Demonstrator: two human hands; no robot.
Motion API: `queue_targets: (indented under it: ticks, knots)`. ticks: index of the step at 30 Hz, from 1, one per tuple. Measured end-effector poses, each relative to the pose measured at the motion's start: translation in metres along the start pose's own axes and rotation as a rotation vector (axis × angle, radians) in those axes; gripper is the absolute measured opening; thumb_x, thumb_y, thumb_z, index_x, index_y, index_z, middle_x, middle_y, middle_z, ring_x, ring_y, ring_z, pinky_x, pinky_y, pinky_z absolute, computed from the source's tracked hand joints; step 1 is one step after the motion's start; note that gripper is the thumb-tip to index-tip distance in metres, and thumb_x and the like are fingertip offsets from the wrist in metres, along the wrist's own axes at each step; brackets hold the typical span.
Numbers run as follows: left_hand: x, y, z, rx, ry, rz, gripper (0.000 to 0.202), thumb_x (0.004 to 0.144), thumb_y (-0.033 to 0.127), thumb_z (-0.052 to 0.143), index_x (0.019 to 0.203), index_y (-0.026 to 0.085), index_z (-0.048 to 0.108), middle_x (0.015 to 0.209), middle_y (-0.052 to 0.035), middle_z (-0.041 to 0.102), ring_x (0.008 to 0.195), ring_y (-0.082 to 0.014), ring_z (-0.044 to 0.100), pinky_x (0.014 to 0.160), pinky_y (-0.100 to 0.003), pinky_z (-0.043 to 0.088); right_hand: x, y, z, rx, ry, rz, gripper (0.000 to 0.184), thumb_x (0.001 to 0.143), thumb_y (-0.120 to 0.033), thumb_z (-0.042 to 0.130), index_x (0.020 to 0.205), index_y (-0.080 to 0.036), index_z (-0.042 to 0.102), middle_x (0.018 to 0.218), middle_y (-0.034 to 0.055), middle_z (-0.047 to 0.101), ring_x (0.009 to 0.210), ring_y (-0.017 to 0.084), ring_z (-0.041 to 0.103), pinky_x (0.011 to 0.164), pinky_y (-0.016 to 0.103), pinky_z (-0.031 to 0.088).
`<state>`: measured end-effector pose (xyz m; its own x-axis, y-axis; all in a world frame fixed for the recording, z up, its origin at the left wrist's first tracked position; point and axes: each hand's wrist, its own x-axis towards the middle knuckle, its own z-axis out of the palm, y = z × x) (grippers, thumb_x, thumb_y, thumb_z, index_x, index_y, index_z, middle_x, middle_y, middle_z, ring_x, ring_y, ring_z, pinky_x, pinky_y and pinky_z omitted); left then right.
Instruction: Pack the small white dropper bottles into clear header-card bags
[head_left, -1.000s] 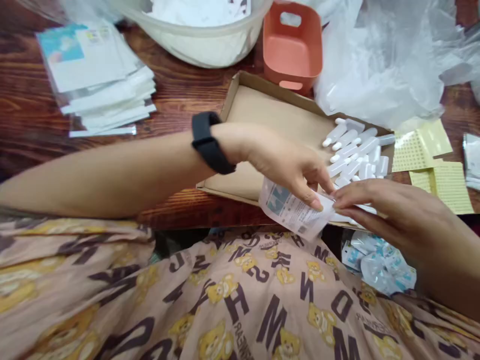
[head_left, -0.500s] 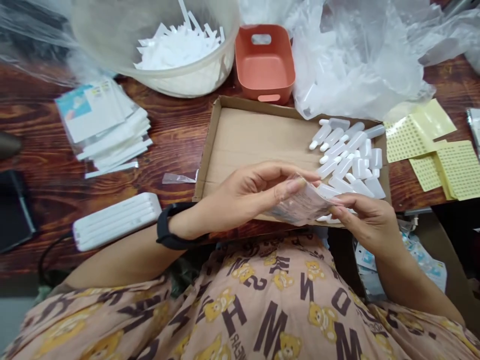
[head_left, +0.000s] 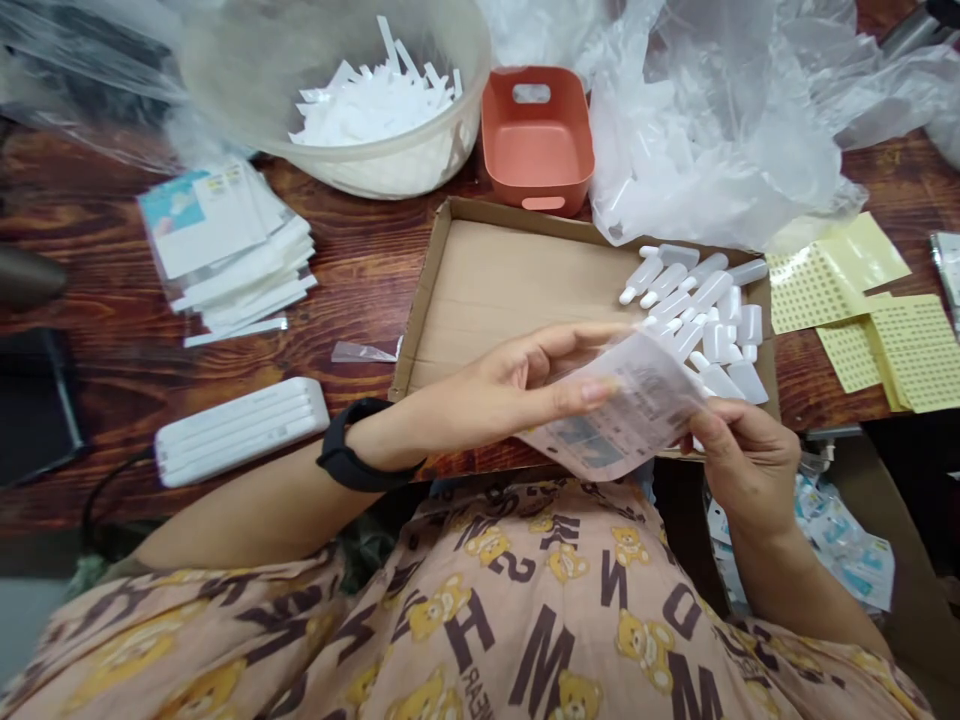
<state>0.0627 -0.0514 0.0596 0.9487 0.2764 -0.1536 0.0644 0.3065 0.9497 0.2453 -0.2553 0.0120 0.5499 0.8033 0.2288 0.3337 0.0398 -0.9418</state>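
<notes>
Thin printed plastic bag (head_left: 637, 400) held up between both sets of fingers, over the near edge of the cardboard tray (head_left: 517, 270). Left hand (head_left: 510, 388) with thumb laid on the front face and the other fingers behind, kind of a loose sandwich grip. Right hand (head_left: 750, 460) pinching the right-hand corner. Can't tell if anything inside. Probably super light, floppy and a bit slippery, likely to crease or buckle if pushed; best taken near the edges or a corner, thumb one side, fingertips the other. Just beyond the right fingers, in the tray: a pile of small white tubes (head_left: 709, 290). Farther right of those fingers, yellow sticker sheets (head_left: 915, 350) on the worktop (head_left: 364, 260). Out past the left fingers, an orange basket (head_left: 536, 180), plus a big bowl (head_left: 390, 180) of white strips (head_left: 367, 110). Well left of the fingers, a stack of bags (head_left: 225, 240).
</notes>
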Motion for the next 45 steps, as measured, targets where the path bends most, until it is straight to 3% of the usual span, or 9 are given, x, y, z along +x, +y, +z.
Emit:
queue_targets:
  ticks: [4,8,14,18,22,29,33,37,45]
  knots:
    - [-0.005,0.001,-0.013,0.097,-0.104,-0.154,0.041,0.102,0.035,0.073,0.141,0.024,0.075,0.130,-0.0081,0.082,0.117,-0.0235,0.078,0.097,-0.032,0.063,0.008,0.004,-0.020,-0.042,-0.204,0.146,0.023,0.096,-0.046,0.080,0.088,-0.025,0.083,0.072,0.0007,0.076,0.061,0.015,0.067,0.058,0.026,0.055]
    - [-0.011,0.010,-0.017,0.488,-0.173,-0.267,0.042,0.099,0.039,0.074,0.139,0.028,0.076,0.133,-0.0009,0.082,0.116,-0.0209,0.077,0.097,-0.026,0.056,0.045,-0.027,-0.035,-0.147,-0.306,0.239,0.027,0.097,-0.053,0.077,0.103,-0.028,0.086,0.088,0.0034,0.083,0.078,0.018,0.077,0.064,0.027,0.059]
    - [-0.012,0.017,-0.008,0.804,-0.296,-0.318,0.044,0.101,0.043,0.066,0.143,0.034,0.074,0.114,0.0022,0.086,0.086,-0.0167,0.077,0.072,-0.022,0.048,0.100,-0.064,-0.020,-0.351,-1.014,0.189,0.027,0.098,-0.053,0.074,0.106,-0.031,0.089,0.087,0.0010,0.084,0.071,0.016,0.075,0.060,0.026,0.053]
    - [-0.016,0.009,-0.009,0.715,-0.261,-0.273,0.039,0.097,0.040,0.069,0.133,0.034,0.081,0.094,0.0022,0.085,0.068,-0.0155,0.071,0.062,-0.022,0.042,0.107,-0.065,-0.012,-0.396,-1.167,0.114,0.023,0.100,-0.047,0.071,0.103,-0.031,0.089,0.081,0.0007,0.083,0.061,0.015,0.072,0.051,0.027,0.047]
    - [-0.018,0.006,-0.009,0.531,-0.209,-0.293,0.029,0.094,0.040,0.077,0.120,0.032,0.087,0.093,0.0008,0.086,0.070,-0.0178,0.073,0.064,-0.022,0.046,0.104,-0.068,-0.008,-0.454,-1.175,-0.034,0.021,0.100,-0.036,0.069,0.090,-0.030,0.086,0.067,-0.0027,0.076,0.048,0.011,0.061,0.045,0.027,0.038]
    - [-0.016,-0.007,-0.009,0.361,-0.260,-0.281,0.026,0.102,0.038,0.067,0.100,0.026,0.090,0.090,-0.0007,0.084,0.077,-0.0185,0.073,0.073,-0.024,0.053,0.106,-0.062,-0.002,-0.419,-1.170,0.178,0.020,0.095,-0.041,0.077,0.082,-0.028,0.085,0.058,-0.0049,0.069,0.042,0.008,0.051,0.039,0.026,0.032]
    - [-0.019,-0.013,-0.011,0.220,-0.223,-0.302,0.029,0.104,0.038,0.063,0.108,0.027,0.089,0.098,-0.0032,0.085,0.084,-0.0203,0.076,0.075,-0.027,0.058,0.102,-0.061,-0.004,-0.362,-0.997,0.184,0.027,0.097,-0.050,0.074,0.089,-0.027,0.084,0.068,-0.0018,0.074,0.053,0.010,0.060,0.043,0.025,0.038]
    - [-0.021,-0.008,-0.009,0.199,-0.153,-0.332,0.025,0.099,0.036,0.068,0.097,0.024,0.090,0.090,-0.0032,0.084,0.075,-0.0191,0.075,0.069,-0.026,0.059,0.088,-0.064,-0.008,-0.349,-0.798,0.150,0.032,0.091,-0.056,0.082,0.095,-0.025,0.084,0.087,0.0031,0.079,0.070,0.015,0.068,0.057,0.027,0.050]
    - [-0.022,-0.003,-0.005,0.274,-0.138,-0.297,0.024,0.098,0.036,0.068,0.098,0.030,0.091,0.088,-0.0007,0.084,0.080,-0.0206,0.077,0.071,-0.026,0.060,0.072,-0.057,-0.006,-0.367,-0.752,0.131,0.022,0.093,-0.048,0.081,0.084,-0.028,0.081,0.086,0.0020,0.079,0.076,0.018,0.069,0.061,0.030,0.049]
